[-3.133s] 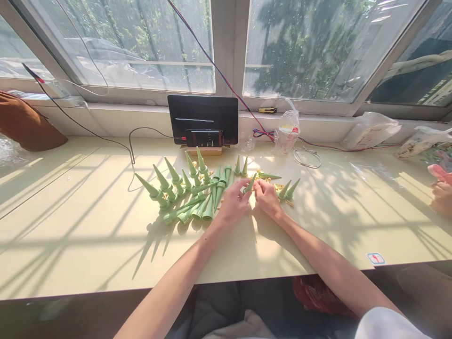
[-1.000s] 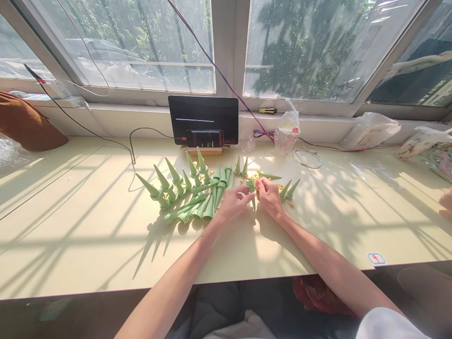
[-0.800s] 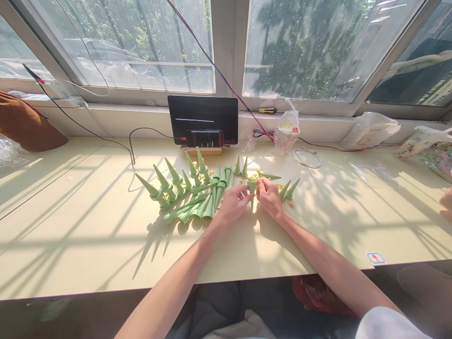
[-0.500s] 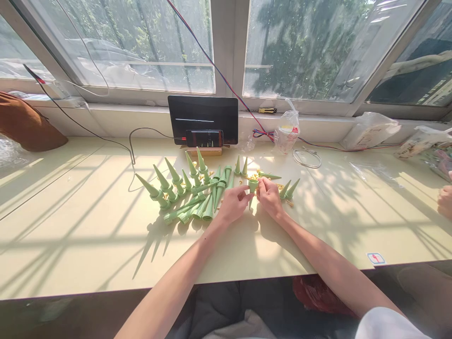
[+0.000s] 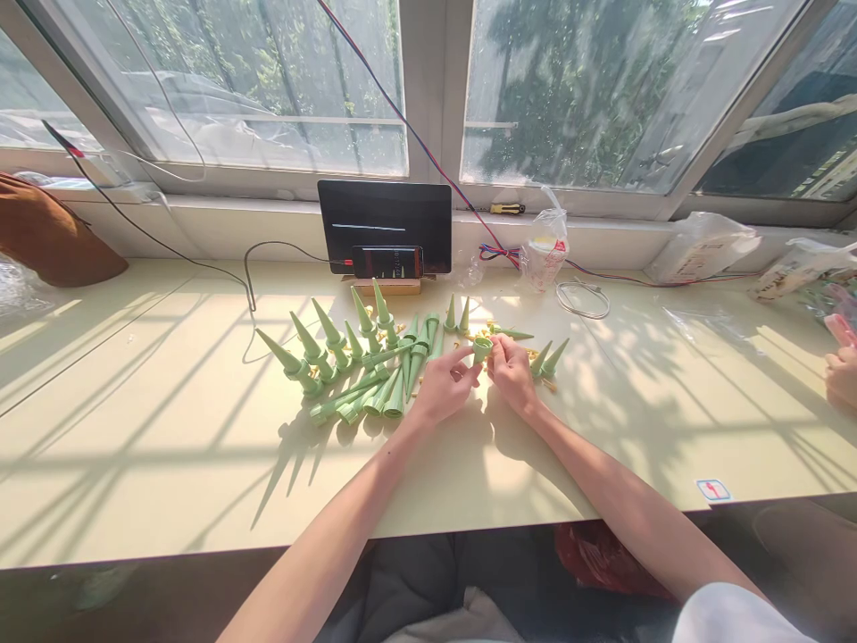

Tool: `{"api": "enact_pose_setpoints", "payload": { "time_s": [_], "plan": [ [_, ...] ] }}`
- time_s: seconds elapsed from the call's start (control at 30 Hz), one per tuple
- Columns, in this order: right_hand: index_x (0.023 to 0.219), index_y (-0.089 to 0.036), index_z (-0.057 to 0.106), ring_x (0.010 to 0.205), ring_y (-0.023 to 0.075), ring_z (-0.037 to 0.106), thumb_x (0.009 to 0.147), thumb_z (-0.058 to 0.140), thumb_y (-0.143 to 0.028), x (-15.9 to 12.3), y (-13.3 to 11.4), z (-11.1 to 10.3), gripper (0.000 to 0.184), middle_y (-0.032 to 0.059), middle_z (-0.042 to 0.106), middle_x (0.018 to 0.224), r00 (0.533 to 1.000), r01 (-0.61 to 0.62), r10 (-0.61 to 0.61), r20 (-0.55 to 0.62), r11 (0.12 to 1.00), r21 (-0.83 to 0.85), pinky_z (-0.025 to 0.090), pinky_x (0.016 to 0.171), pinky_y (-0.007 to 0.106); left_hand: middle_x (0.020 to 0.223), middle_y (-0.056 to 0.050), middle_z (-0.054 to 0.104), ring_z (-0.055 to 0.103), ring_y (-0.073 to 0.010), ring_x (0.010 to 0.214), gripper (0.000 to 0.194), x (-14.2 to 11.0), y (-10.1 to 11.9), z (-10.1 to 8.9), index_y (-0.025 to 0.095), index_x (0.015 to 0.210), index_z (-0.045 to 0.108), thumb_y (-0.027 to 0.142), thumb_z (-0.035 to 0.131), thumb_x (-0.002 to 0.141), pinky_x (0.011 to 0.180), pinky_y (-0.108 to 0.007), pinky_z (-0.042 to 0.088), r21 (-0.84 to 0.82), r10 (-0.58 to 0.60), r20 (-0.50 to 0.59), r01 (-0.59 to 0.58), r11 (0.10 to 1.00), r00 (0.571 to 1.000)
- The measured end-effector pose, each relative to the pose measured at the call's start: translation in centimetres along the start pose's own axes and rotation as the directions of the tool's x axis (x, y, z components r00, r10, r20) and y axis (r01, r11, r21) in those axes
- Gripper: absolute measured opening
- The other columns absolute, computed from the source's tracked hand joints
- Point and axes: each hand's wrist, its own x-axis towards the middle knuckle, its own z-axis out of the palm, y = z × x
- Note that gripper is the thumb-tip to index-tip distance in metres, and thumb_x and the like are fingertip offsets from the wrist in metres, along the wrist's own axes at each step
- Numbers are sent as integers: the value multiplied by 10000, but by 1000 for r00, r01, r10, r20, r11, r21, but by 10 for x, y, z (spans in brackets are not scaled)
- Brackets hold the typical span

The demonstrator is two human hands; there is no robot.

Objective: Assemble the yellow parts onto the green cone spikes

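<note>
Between my two hands, a green hollow plastic cone spike [image 5: 481, 349] is held with its open, round end up and tilted toward me. My left hand [image 5: 445, 386] grips it from the left with thumb and fingers. My right hand [image 5: 513, 373] is closed in a pinch at the cone's right side by the rim; what its fingertips hold is hidden. Small yellow pieces [image 5: 491, 328] lie just behind my hands. To the left are several stacked green spikes [image 5: 334, 337] standing point up and several loose ones [image 5: 395, 393] lying down.
A black tablet [image 5: 386, 214] with a phone [image 5: 388, 263] in front leans by the window. Behind on the right are a bagged cup [image 5: 544, 257] and a coiled cable [image 5: 582, 301]. Another person's hand [image 5: 842, 373] shows at the right edge.
The green spike between my hands has tipped, so its open end faces me more. At the right edge, the other person's hand has shifted and a pink thing now shows there.
</note>
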Motion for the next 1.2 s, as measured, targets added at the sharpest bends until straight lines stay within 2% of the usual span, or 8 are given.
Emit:
{"api": "enact_pose_setpoints", "payload": {
  "time_s": [0.1, 0.27, 0.37, 0.43, 0.77, 0.9, 1.0, 1.2],
  "plan": [
    [725, -247, 429, 480, 151, 385, 963, 386, -565, 0, -2, -1, 399, -27, 395, 527, 998, -21, 23, -55, 999, 36, 318, 468, 293, 721, -12, 694, 475, -71, 350, 416, 0, 2, 0, 199, 1219, 642, 441, 483, 920, 409, -220, 400, -73, -25, 48, 28, 997, 999],
    [714, -248, 420, 468, 147, 388, 966, 394, -554, 0, -5, 0, 397, -32, 393, 523, 998, -32, 36, -52, 997, 66, 324, 457, 290, 750, -38, 704, 550, -97, 375, 517, 2, -2, 1, 161, 1131, 643, 582, 418, 933, 399, -227, 432, -201, -63, 72, 76, 977, 995],
    [715, -247, 418, 461, 141, 383, 972, 405, -535, 0, -6, 0, 386, -40, 384, 517, 998, -33, 38, -47, 995, 94, 333, 459, 285, 755, -50, 711, 592, -120, 413, 592, 3, -4, 1, 151, 1192, 609, 634, 396, 924, 402, -233, 462, -273, -116, 78, 133, 953, 990],
    [716, -245, 418, 459, 136, 376, 973, 417, -525, -1, -6, 0, 380, -44, 382, 518, 998, -34, 39, -47, 993, 112, 331, 456, 281, 766, -52, 717, 594, -122, 416, 601, 4, -4, 1, 153, 1206, 602, 642, 403, 919, 411, -239, 476, -283, -124, 76, 141, 949, 989],
    [722, -242, 416, 474, 131, 361, 979, 423, -508, -1, -7, -1, 370, -51, 366, 532, 998, -34, 39, -41, 992, 122, 314, 464, 274, 878, -86, 742, 589, -107, 416, 573, 3, 1, 0, 143, 983, 658, 667, 447, 885, 426, -243, 486, -261, -117, 43, 124, 957, 992],
    [695, -238, 387, 492, 135, 370, 975, 416, -522, -2, -6, 0, 400, -43, 374, 534, 999, -26, 26, -24, 999, 35, 321, 481, 277, 670, -53, 703, 595, -129, 429, 569, 4, 0, -1, 140, 929, 665, 668, 457, 880, 435, -237, 481, -236, -129, 49, 137, 962, 990],
    [687, -236, 382, 493, 135, 365, 973, 410, -531, -3, -4, 1, 412, -40, 374, 532, 1000, -28, 28, 0, 1000, -2, 315, 481, 277, 492, -4, 608, 596, -151, 426, 558, 4, -1, -1, 149, 986, 654, 661, 457, 884, 440, -242, 479, -235, -143, 63, 154, 960, 988],
    [674, -237, 365, 482, 132, 350, 964, 409, -556, -1, -3, 2, 433, -42, 349, 522, 999, -42, 42, 4, 999, -9, 297, 467, 274, 464, 23, 567, 595, -154, 434, 529, 3, 0, -1, 166, 1097, 628, 629, 471, 895, 438, -241, 485, -263, -150, 86, 168, 950, 985]
  ]
}}
